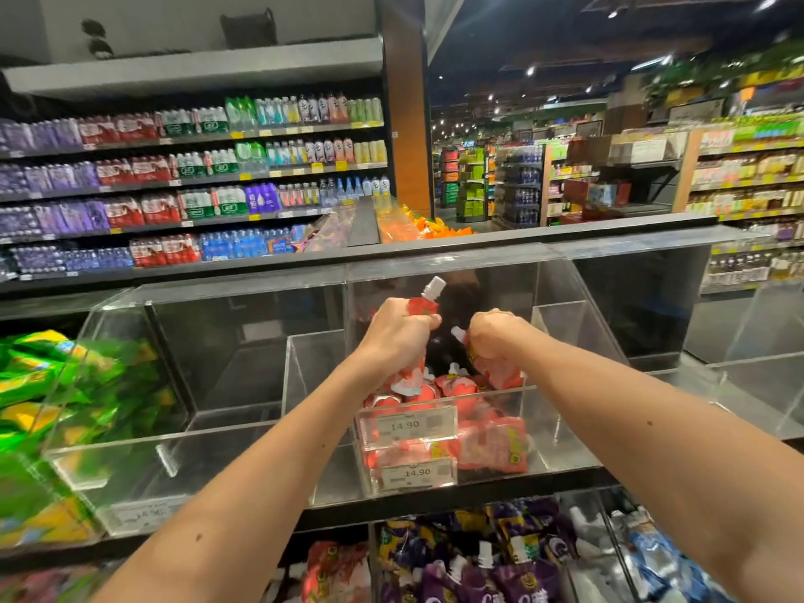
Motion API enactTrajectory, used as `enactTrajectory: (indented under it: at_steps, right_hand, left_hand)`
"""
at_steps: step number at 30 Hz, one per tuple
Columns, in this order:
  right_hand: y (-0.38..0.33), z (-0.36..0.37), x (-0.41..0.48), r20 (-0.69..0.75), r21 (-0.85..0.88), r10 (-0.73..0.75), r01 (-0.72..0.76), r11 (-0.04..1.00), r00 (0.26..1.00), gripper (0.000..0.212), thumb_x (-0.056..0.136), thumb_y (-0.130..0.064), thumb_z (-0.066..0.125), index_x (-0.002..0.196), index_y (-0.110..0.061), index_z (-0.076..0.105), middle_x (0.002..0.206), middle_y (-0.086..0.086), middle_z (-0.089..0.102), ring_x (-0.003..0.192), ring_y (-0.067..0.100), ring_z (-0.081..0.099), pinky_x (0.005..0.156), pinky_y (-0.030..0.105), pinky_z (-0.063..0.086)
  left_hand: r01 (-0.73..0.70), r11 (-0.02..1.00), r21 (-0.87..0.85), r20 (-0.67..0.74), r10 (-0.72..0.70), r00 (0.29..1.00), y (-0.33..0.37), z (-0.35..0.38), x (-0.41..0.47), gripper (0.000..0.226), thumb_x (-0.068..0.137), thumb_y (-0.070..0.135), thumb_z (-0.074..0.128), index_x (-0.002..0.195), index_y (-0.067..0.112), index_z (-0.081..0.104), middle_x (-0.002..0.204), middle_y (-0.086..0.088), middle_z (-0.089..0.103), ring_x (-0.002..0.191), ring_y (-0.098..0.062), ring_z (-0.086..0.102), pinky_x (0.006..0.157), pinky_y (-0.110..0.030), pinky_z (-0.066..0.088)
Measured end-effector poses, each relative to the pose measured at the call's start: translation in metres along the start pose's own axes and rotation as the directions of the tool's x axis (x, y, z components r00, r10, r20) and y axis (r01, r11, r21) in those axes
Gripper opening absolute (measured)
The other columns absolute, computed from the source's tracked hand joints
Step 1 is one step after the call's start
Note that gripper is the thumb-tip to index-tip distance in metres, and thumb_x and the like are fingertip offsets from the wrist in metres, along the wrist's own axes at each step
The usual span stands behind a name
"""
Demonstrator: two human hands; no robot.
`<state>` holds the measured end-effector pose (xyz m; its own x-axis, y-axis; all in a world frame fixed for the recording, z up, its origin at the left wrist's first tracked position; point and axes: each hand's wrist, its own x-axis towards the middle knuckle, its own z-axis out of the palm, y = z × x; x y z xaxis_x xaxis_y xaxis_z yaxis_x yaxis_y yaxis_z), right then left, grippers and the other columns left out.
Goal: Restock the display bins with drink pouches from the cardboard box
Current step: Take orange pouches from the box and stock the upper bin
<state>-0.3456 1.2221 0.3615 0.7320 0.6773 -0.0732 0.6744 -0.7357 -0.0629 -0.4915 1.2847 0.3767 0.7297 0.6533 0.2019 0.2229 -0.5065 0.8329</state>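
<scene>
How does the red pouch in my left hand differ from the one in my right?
The left pouch, gripped by the left hand, stands near upright, white spout above the fist; the right pouch, gripped by the right hand, leans, spout pointing toward the left hand. The left pouch is higher; the right pouch is nearer the pile in the clear bin. Both are red with white spouts.

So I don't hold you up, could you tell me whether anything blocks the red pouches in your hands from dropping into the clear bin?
Nothing visible does. The left hand and right hand hold their red pouches over the open bin, with only the stocked pouches below.
</scene>
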Motion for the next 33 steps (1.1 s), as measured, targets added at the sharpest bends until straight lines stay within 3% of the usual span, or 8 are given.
enactTrajectory:
  at_steps: [8,11,17,20,23,26,30,33]
  right_hand:
    - [0.006,0.02,0.018,0.322,0.107,0.06,-0.1,0.989,0.945,0.034,0.103,-0.008,0.038,0.079,0.005,0.057,0.06,0.012,0.065,0.054,0.022,0.064,0.081,0.035,0.054]
    - [0.005,0.018,0.019,0.308,0.104,0.086,-0.123,0.987,0.948,0.028,0.103,-0.007,0.041,0.103,0.006,0.066,0.098,0.015,0.07,0.094,0.024,0.062,0.101,0.031,0.046]
    - [-0.001,0.016,0.012,0.054,-0.075,-0.017,0.021,0.997,0.998,0.036,0.094,-0.017,0.061,0.127,-0.005,0.062,0.125,0.013,0.065,0.113,0.029,0.064,0.089,0.036,0.053]
    - [-0.004,0.004,0.006,-0.038,0.1,-0.094,0.098,0.99,0.995,0.04,0.091,-0.016,0.063,0.129,-0.003,0.055,0.128,0.018,0.06,0.112,0.033,0.063,0.087,0.038,0.054]
    - [-0.004,-0.015,-0.011,0.051,0.663,-0.363,0.241,0.709,0.93,0.021,0.091,-0.003,0.062,0.111,-0.007,0.064,0.106,0.016,0.07,0.088,0.023,0.068,0.082,0.038,0.059]
    - [0.0,-0.028,-0.039,0.04,0.873,-0.58,0.253,0.416,0.813,0.026,0.089,-0.002,0.068,0.114,-0.006,0.064,0.102,0.012,0.074,0.09,0.023,0.071,0.081,0.036,0.06]
    - [0.002,-0.025,-0.046,0.027,0.921,-0.512,0.178,0.346,0.859,0.033,0.089,-0.021,0.073,0.111,0.001,0.064,0.084,0.011,0.069,0.068,0.019,0.064,0.065,0.029,0.055]
    - [0.005,-0.019,-0.034,0.14,0.897,-0.385,0.047,0.439,0.912,0.029,0.087,-0.021,0.075,0.099,0.002,0.064,0.068,0.011,0.064,0.052,0.015,0.056,0.055,0.026,0.045]
  left_hand:
    - [0.013,0.999,0.04,0.047,-0.015,0.999,-0.008,-0.002,-0.01,0.039,0.098,0.018,0.056,0.06,0.02,0.047,0.061,0.002,0.049,0.053,-0.01,0.046,0.054,-0.026,0.037]
    - [0.016,0.998,0.056,0.029,-0.017,0.999,-0.009,-0.001,-0.01,0.039,0.098,0.017,0.057,0.06,0.019,0.047,0.06,0.002,0.048,0.051,-0.01,0.045,0.05,-0.023,0.037]
    - [-0.003,0.994,0.112,0.012,0.002,1.0,-0.004,-0.001,-0.01,0.039,0.1,0.026,0.054,0.062,0.016,0.048,0.062,0.0,0.053,0.053,-0.008,0.05,0.053,-0.021,0.036]
    - [-0.077,0.983,0.169,0.019,0.075,0.997,0.001,-0.008,-0.005,0.04,0.099,0.031,0.057,0.061,0.018,0.052,0.061,0.003,0.055,0.055,-0.009,0.052,0.057,-0.026,0.037]
    - [-0.175,0.96,0.217,0.001,0.179,0.984,0.005,-0.018,0.0,0.026,0.094,0.036,0.065,0.071,0.025,0.062,0.068,0.006,0.064,0.064,-0.009,0.061,0.061,-0.029,0.048]
    - [-0.208,0.952,0.222,-0.024,0.219,0.975,0.011,-0.025,0.003,0.023,0.087,0.045,0.072,0.099,0.025,0.071,0.088,0.006,0.072,0.084,-0.013,0.068,0.073,-0.03,0.053]
    - [-0.13,0.981,0.145,-0.133,0.149,0.98,0.021,-0.022,0.004,0.064,0.083,0.052,0.07,0.135,0.022,0.049,0.121,0.0,0.062,0.107,-0.017,0.06,0.093,-0.036,0.049]
    - [-0.056,0.984,0.171,-0.028,0.062,0.998,0.008,-0.021,0.0,0.056,0.086,0.053,0.067,0.128,0.024,0.048,0.117,-0.003,0.062,0.104,-0.018,0.062,0.095,-0.041,0.052]
